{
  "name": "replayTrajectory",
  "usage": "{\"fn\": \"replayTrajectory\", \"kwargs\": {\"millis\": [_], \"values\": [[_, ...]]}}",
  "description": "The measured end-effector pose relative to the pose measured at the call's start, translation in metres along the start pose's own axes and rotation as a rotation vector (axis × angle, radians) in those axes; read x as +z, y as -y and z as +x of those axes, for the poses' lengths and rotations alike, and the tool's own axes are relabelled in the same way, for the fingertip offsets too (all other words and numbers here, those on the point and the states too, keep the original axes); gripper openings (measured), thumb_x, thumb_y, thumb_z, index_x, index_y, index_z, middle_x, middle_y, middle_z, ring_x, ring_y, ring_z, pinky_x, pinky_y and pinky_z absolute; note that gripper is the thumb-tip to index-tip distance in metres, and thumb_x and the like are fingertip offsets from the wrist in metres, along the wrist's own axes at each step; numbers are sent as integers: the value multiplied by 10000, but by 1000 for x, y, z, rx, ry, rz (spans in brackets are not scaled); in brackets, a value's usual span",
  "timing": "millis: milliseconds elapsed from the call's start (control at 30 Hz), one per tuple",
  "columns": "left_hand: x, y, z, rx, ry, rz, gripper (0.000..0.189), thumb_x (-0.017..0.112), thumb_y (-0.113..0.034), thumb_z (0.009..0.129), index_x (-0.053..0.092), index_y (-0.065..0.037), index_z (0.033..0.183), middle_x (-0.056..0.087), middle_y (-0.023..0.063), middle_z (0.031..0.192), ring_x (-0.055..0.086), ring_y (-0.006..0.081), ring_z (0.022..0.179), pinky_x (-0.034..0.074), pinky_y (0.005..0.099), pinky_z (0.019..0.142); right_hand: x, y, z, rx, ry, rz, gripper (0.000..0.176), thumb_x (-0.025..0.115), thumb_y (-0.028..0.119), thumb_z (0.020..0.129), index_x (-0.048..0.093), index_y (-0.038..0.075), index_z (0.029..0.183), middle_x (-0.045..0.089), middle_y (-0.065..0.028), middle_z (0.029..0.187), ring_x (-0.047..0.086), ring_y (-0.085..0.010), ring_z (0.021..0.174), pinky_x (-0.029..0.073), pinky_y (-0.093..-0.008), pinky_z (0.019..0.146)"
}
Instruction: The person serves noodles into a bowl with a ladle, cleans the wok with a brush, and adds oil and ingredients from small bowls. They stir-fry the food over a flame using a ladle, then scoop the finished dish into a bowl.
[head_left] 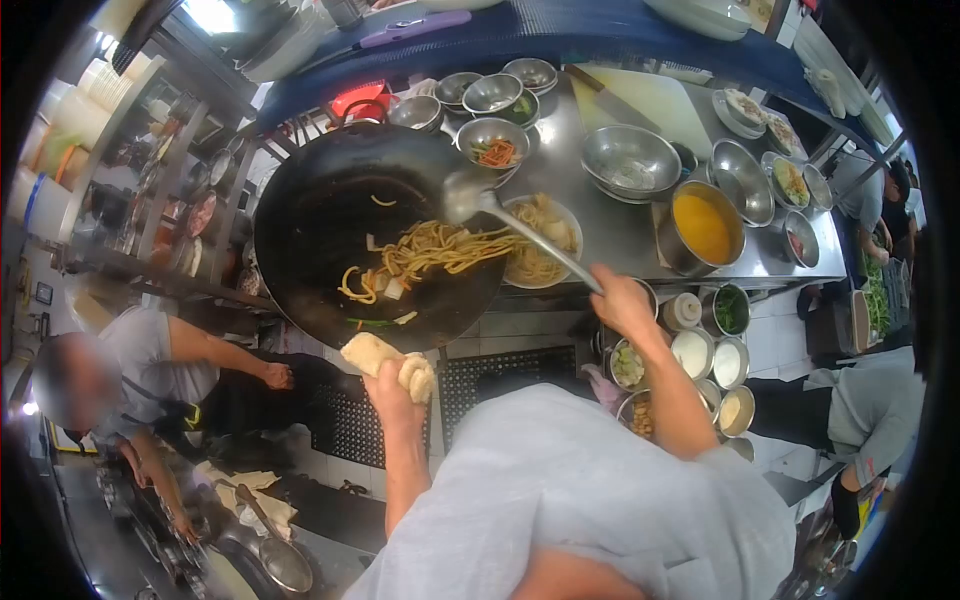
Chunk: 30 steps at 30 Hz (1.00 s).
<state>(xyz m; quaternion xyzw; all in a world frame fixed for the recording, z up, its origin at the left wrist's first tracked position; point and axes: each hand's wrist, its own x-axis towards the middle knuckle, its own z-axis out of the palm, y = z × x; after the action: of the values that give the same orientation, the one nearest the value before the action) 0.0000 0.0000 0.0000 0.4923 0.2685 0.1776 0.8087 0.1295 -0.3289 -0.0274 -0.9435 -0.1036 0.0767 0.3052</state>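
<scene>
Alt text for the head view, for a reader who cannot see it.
The left hand holds a black wok of noodles by its cloth-wrapped handle; the right hand holds a ladle over it, beside a plate of noodles.

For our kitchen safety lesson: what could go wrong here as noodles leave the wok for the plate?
The left hand grips the tilted wok only through a folded cloth; it might slip or burn. Noodles pushed by the ladle in the right hand could miss the plate and spill.
</scene>
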Motion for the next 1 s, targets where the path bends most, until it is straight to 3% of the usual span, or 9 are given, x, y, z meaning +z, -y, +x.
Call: {"fn": "replayTrajectory", "kwargs": {"millis": [133,267,400,500,667,867,1000], "values": [[6,-3,-3,62,-5,-12,282,436,-46,785,461,24,1057,561,124,841,620,232,642,555,338,556,14,71,45,-76,19,63,351,535,71,792,566,119,1138,651,-248,902,625,-432,864,474,-522,745],[7,-9,-11,65,15,3,296,442,-41,773,463,28,1060,560,121,832,621,234,652,554,340,560,28,76,73,-132,67,59,338,529,60,794,565,118,1125,650,-234,900,618,-439,861,465,-529,743],[-1,-5,-8,68,-29,-4,282,444,-42,776,469,28,1048,564,114,825,623,233,661,552,341,564,5,18,43,-143,-17,-122,328,541,65,786,565,121,1109,651,-228,905,616,-431,870,467,-521,732],[-6,-3,3,4,21,-33,419,482,-29,759,435,19,1173,533,113,967,595,209,792,535,328,652,-9,-33,14,-121,-19,-249,345,555,66,776,557,126,1116,649,-224,886,615,-432,865,470,-523,719],[1,-1,8,20,-14,-32,441,483,-32,777,415,2,1211,523,105,977,586,210,786,525,337,633,-41,-67,-29,5,-81,-312,279,570,78,781,526,100,1055,639,-224,861,611,-440,840,467,-533,712],[-2,4,13,11,-21,-8,396,486,-30,781,427,-16,1172,522,101,952,583,208,754,522,333,617,-51,-65,-50,19,-126,-259,250,594,84,774,512,94,1011,637,-181,871,611,-415,846,473,-517,708],[7,-2,4,76,-58,-33,206,476,-49,801,468,16,996,561,113,793,622,243,644,548,340,563,-9,-29,-54,-79,-99,-164,224,582,94,783,523,115,999,629,-162,857,626,-382,819,489,-500,681]]}}
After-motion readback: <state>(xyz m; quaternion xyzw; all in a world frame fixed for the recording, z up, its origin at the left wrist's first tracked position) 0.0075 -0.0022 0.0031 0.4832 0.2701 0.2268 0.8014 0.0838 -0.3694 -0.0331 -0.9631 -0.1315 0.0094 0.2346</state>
